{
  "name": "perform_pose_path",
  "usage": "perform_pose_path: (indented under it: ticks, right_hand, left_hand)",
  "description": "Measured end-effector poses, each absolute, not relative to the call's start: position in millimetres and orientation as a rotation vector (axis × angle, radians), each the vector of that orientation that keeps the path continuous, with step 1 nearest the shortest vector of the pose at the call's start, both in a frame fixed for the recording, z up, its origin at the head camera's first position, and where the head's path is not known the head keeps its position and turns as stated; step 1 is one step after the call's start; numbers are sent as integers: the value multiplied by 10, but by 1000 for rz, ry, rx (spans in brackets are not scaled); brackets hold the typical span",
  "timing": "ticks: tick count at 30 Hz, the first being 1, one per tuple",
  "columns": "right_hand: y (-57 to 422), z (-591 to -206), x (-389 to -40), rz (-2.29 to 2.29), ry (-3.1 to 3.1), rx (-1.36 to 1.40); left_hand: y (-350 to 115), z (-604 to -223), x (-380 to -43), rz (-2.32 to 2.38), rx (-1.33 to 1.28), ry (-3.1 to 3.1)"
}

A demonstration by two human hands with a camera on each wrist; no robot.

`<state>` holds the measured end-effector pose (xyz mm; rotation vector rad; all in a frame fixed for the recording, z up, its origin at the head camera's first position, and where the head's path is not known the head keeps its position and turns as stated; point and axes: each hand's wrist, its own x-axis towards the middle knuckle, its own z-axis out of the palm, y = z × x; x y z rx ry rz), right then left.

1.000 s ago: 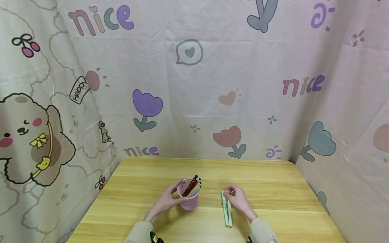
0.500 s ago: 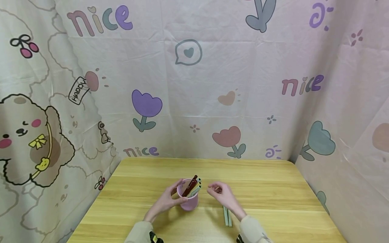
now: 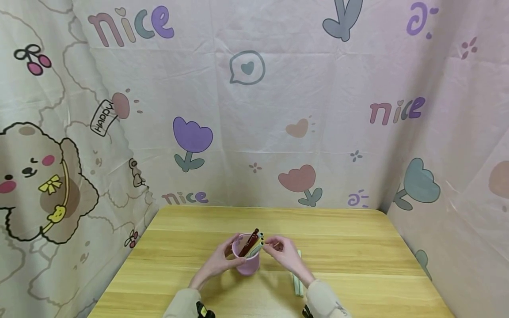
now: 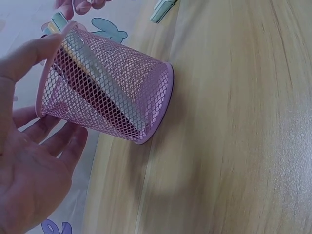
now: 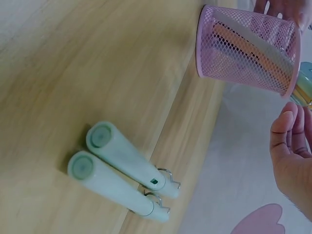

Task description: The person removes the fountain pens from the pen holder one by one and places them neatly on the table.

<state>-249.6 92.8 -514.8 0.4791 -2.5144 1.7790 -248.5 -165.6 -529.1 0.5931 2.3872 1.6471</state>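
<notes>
A pink mesh pen cup (image 3: 248, 266) stands tilted on the table, with my left hand (image 3: 220, 258) gripping its rim, thumb on the near side and fingers behind. Inside lean several pens, among them a dark red pen (image 3: 249, 245) and light-topped pens (image 3: 256, 249) with dark ends. My right hand (image 3: 287, 254) is at the tops of these pens, fingers bent and thumb near the index finger. In the right wrist view its fingertips are right beside the pen ends; whether they pinch one is not clear. Two light green pens (image 5: 119, 156) lie side by side below my right forearm.
The wooden table (image 3: 191, 225) bears the cup and the two green pens. A printed cloth (image 3: 246, 115) hangs behind it and along both sides. My right forearm partly covers the green pens in the head view.
My right hand has left the two green pens on the table and moved left to the pen tops in the cup. My left hand has stayed on the cup.
</notes>
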Motion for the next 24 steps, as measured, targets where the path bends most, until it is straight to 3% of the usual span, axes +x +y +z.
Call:
perform_pose_path:
  ticks: [8,24]
  right_hand:
    - [884,-5133,-2496,1705,-2554,497]
    - [841,-5095,-2511,1693,-2580,517]
  left_hand:
    - [-1554,-5282,-2474,1626,467,2537]
    - [-1563,-5324,-2526,1651,541,2517]
